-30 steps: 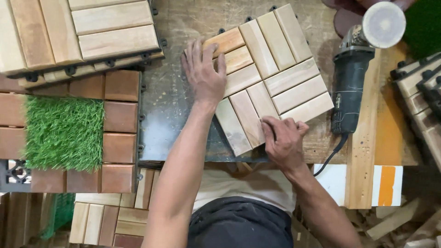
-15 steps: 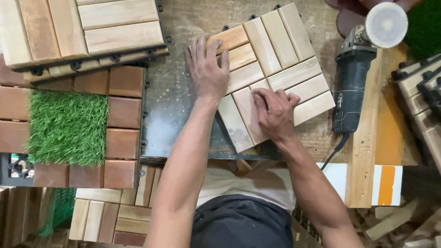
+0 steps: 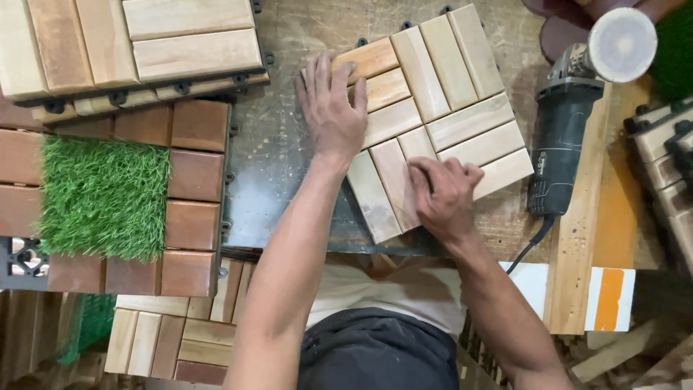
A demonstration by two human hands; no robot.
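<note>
Pale wooden slats make up the deck tile (image 3: 433,115), lying skewed on the scuffed tabletop (image 3: 281,188) at centre frame. Nearest, the right hand (image 3: 442,193) presses curled fingers on a lower slat; the left hand (image 3: 330,108) lies flat, fingers spread, on the tile's left corner (neither grasps anything). This looks like checking or seating slats. Beyond, at right, rests an angle grinder (image 3: 570,130).

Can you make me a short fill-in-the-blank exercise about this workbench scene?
1. Both hands rest on the square pale wooden slat tile; the left hand lies flat on its ____ corner.
2. The dark grey angle grinder lies to the ____ of that tile.
3. The patch of green artificial grass sits on ____ wooden tiles.

Missing words: upper-left; right; reddish-brown
</note>
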